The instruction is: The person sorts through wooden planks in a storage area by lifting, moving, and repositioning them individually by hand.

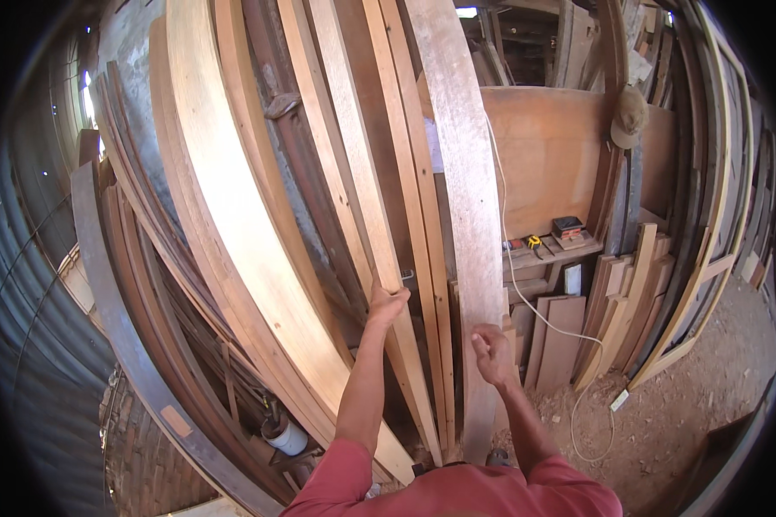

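Note:
Upright pieces of timber lean in front of me. My left hand [389, 305] is closed round a long, narrow, pale wooden plank [362, 146], gripping it near the middle of the view. A little lower and to the right, my right hand [493, 354] is curled into a loose fist with the thumb on top. It is in front of a wide greyish board [461, 129], near its right edge; whether it touches the board I cannot tell. Nothing shows in its fingers. Between the hands stand narrow brown planks [418, 198], and a broad pale board [241, 189] leans left of my left arm.
On a low shelf [552, 256] at the right lie a yellow-and-black tool [535, 245] and a dark box-shaped item [567, 227]. A white cord [550, 328] runs down to a power strip [619, 400] on the floor. A cap [629, 116] hangs on a post. A white bucket [286, 438] stands lower left.

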Demonstrator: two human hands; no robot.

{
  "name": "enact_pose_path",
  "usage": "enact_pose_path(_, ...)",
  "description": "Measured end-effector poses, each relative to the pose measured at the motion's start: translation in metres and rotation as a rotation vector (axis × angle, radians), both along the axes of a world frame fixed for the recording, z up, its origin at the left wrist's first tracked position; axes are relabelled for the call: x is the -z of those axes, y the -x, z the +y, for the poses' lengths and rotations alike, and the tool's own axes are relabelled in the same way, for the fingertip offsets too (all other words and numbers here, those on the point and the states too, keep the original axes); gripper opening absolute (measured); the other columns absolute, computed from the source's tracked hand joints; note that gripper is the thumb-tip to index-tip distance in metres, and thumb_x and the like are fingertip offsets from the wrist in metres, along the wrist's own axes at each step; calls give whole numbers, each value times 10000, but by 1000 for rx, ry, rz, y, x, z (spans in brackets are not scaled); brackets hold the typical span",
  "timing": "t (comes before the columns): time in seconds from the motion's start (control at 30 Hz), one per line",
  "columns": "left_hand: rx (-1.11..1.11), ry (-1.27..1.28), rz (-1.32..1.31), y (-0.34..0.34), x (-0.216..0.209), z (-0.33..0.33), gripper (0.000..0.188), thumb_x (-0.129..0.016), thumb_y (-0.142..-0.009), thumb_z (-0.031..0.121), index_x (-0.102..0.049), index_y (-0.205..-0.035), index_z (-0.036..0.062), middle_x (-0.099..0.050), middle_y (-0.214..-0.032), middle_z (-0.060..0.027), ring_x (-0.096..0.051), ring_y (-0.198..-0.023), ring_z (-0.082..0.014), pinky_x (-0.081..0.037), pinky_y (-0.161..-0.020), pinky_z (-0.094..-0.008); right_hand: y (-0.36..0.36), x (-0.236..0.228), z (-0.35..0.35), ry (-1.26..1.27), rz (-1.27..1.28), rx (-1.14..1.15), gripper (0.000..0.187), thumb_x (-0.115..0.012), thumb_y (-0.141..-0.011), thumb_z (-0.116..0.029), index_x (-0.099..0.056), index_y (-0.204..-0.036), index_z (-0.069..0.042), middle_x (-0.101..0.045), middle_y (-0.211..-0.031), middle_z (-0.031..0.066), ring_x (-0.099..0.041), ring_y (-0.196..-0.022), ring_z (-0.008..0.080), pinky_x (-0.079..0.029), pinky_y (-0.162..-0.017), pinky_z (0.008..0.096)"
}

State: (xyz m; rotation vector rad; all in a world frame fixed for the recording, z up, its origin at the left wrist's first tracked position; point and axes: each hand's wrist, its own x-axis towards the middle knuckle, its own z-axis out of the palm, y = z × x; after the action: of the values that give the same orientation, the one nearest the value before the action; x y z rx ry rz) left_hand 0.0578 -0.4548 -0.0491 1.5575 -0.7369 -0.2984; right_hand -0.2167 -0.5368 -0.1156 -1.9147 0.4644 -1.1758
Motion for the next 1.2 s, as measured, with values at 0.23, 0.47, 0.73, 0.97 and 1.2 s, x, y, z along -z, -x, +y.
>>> enact_pose_path(0.23, -2, 80, -57, -22, 14, -23, 697, -661, -804, 57, -377, -1437, -15, -656, -1016, -104, -621, -791, -168, -514, -658, -294, 31, 36, -24, -71, 188, 177, 364, -647, -974, -268, -620, -1171, 36, -646, -1076, 243, -647, -960, 344, -528, -827, 451)
enact_pose_path(0.47, -4, -56, 11, -28, -5, -37, 648, -649, -830, 47, -405, -1427, -12, -670, -948, -94, -610, -692, -152, -499, -581, -292, 26, 28, -71, 3, 194, 196, 533, -686, -948, -316, -545, -1300, 59, -591, -1192, 211, -605, -965, 277, -533, -823, 400)
enact_pose_path(0.73, -145, -29, -154, -68, 53, -56, 598, -686, -844, 138, -458, -1373, -25, -715, -1114, -200, -698, -1039, -298, -542, -901, -384, -13, 29, -110, -6, 129, 92, 638, -709, -943, -303, -443, -1405, 47, -584, -1285, 248, -624, -1072, 313, -535, -891, 397)
enact_pose_path(0.97, -129, -421, -50, -6, 104, -3, 775, -702, -878, 284, -352, -1501, -14, -579, -1366, -299, -573, -1293, -392, -471, -1080, -435, -43, 26, -117, -521, 33, -154, 442, -726, -953, -324, -654, -1233, 10, -691, -1044, 44, -612, -947, 135, -506, -846, 307)
enact_pose_path(1.2, -66, -269, 69, 4, 171, 41, 885, -728, -898, 338, -250, -1587, 54, -373, -1562, -264, -368, -1458, -395, -323, -1212, -436, -57, 22, -101, -530, -92, -142, 398, -759, -937, -325, -727, -1191, -21, -735, -1021, 28, -633, -925, 109, -506, -838, 290)
